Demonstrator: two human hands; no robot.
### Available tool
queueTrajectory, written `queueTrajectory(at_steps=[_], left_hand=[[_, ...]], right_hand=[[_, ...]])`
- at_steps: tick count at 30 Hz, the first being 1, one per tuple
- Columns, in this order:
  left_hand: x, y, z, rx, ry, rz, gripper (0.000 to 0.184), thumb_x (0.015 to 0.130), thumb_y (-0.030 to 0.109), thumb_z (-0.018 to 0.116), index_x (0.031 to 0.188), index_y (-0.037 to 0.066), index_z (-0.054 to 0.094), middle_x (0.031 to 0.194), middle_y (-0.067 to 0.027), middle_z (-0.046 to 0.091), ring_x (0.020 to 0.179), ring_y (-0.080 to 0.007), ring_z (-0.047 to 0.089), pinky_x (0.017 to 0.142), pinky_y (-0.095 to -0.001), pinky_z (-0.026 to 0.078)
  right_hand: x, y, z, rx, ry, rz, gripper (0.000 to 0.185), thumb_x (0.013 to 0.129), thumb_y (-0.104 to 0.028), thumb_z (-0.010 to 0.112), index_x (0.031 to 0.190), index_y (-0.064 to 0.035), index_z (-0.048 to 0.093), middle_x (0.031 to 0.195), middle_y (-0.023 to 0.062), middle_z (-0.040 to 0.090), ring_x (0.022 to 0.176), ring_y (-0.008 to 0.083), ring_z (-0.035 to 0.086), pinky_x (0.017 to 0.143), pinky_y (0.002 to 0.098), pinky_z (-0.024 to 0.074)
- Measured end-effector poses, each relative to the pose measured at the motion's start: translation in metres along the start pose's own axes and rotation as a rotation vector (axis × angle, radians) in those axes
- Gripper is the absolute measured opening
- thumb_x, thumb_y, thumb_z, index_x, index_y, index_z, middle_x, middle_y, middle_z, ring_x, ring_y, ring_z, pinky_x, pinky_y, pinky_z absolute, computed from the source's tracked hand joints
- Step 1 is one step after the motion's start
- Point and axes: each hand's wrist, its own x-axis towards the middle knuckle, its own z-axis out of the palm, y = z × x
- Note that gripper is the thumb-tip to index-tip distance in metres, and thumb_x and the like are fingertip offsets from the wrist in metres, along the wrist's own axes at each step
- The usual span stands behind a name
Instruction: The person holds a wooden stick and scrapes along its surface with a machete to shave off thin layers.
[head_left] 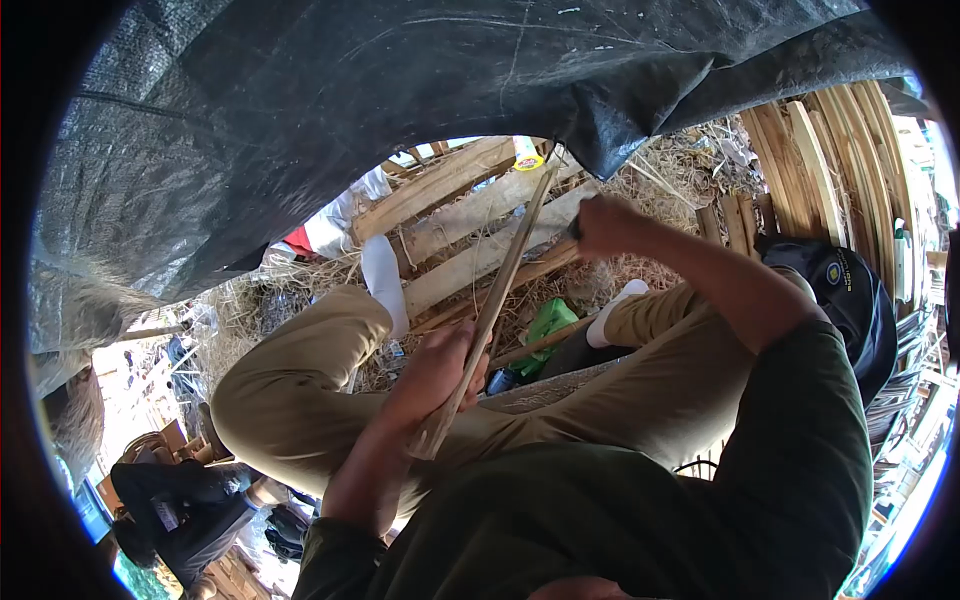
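A long, thin strip of wood slants up from my lap toward the dark sheet overhead. Around its lower part my left hand is wrapped, with the strip's split end sticking out below the fist. Up and to the right, my right hand is closed in a fist, apart from the strip. A small dark piece shows at its edge, too little to make out what it is. Beneath both hands lie pale wooden slats on straw.
A black tarp hangs low across the top. Stacked planks and a black bag are at the right. Near my feet are a green plastic bag and a yellow-white container. Another person is at the lower left.
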Motion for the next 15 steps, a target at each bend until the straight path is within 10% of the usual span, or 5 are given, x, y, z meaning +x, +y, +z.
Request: queueTrajectory(at_steps=[15], left_hand=[[0.003,0.002,-0.003,-0.020,-0.006,-0.030,0.025,0.103,0.031,0.039,0.100,0.009,0.050,0.050,0.0016,0.040,0.034,-0.0075,0.032,0.033,-0.0235,0.029]], right_hand=[[0.023,0.041,0.013,-0.124,0.161,0.084,0.029,0.074,-0.023,0.066,0.091,0.0001,0.070,0.090,0.0202,0.071,0.085,0.0334,0.071,0.075,0.0452,0.0563]])
